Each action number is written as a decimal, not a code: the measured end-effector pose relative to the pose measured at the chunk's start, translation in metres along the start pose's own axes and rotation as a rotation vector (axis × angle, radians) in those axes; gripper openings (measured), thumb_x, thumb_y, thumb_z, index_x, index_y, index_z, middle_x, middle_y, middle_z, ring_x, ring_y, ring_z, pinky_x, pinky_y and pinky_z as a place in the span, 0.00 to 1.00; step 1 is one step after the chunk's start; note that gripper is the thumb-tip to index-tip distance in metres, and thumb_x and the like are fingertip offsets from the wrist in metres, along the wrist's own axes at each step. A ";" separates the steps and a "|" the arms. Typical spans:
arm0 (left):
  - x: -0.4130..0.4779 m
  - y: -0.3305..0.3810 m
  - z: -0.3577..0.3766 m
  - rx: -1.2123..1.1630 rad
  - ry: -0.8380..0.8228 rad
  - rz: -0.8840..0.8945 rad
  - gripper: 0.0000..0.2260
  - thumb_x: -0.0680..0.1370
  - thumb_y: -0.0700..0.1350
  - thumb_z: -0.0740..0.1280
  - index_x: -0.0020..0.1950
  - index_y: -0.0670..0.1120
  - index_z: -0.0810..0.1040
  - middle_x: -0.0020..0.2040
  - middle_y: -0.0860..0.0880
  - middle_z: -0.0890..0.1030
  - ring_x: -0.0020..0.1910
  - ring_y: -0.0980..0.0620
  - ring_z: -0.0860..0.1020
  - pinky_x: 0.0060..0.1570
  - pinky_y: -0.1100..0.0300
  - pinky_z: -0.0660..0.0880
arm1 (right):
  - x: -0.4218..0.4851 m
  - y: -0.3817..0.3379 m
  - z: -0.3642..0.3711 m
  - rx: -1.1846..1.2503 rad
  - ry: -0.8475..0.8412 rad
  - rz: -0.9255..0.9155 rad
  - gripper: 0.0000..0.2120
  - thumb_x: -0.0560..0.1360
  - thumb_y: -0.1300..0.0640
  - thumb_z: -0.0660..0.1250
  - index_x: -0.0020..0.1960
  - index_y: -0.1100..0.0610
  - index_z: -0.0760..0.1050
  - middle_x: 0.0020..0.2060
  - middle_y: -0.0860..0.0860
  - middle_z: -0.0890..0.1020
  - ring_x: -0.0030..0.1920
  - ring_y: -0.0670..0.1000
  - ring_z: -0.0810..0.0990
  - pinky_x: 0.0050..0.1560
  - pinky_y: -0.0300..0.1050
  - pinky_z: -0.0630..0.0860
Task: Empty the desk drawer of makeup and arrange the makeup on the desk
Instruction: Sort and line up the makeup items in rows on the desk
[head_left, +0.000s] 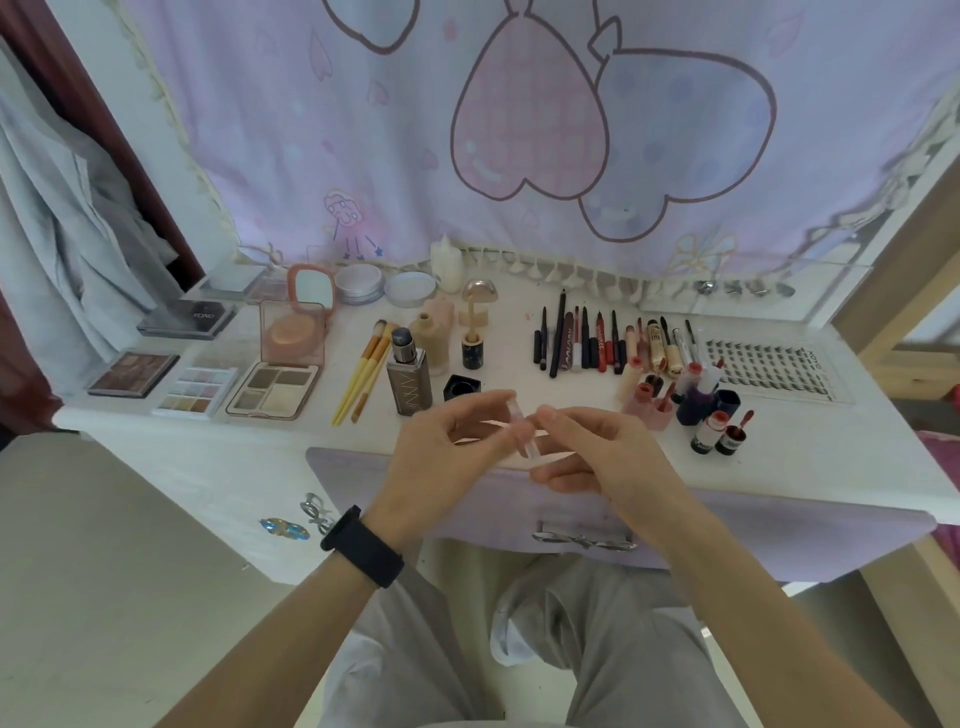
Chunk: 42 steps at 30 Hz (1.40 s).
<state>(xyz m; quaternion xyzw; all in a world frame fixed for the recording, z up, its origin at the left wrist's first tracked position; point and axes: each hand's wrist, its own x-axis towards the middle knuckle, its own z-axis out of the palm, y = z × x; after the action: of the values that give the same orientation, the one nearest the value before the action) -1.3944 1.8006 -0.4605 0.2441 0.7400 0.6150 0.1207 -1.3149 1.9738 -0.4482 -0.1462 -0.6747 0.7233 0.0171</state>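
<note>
2 hands meet over the desk (509, 338) front edge. Left hand (441, 460) and right hand (592, 457) both pinch 1 clear tube (523, 436), roughly upright, between their fingertips.

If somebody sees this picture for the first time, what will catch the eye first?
First the two hands in the middle: the left hand and the right hand both pinch a small clear tube above the front edge of the desk. Next, the big curtain with hearts behind, and the neat row of pencils at the back right, with palettes at the left.
</note>
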 end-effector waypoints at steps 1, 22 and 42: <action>0.005 0.002 -0.001 -0.156 -0.008 -0.096 0.24 0.70 0.58 0.76 0.62 0.49 0.81 0.51 0.51 0.86 0.50 0.52 0.85 0.49 0.64 0.80 | 0.000 0.000 -0.001 -0.034 0.006 -0.043 0.09 0.74 0.45 0.74 0.50 0.47 0.87 0.47 0.50 0.88 0.44 0.54 0.88 0.42 0.38 0.82; 0.012 0.014 0.002 -0.085 -0.171 -0.096 0.14 0.72 0.60 0.75 0.55 0.60 0.82 0.53 0.56 0.85 0.48 0.52 0.85 0.48 0.60 0.82 | 0.003 0.008 -0.014 -0.107 -0.016 -0.258 0.15 0.70 0.47 0.79 0.54 0.51 0.84 0.50 0.49 0.88 0.53 0.50 0.86 0.54 0.38 0.81; -0.016 -0.005 -0.012 0.414 -0.046 -0.069 0.26 0.70 0.59 0.76 0.67 0.57 0.78 0.56 0.61 0.79 0.47 0.62 0.79 0.46 0.71 0.74 | 0.012 0.019 0.015 0.079 0.134 -0.015 0.06 0.79 0.57 0.70 0.51 0.57 0.85 0.44 0.54 0.88 0.45 0.55 0.88 0.44 0.45 0.85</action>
<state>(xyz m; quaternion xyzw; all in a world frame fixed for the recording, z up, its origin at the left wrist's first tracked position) -1.3872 1.7817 -0.4645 0.2521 0.8555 0.4397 0.1055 -1.3269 1.9602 -0.4688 -0.1883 -0.6440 0.7379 0.0735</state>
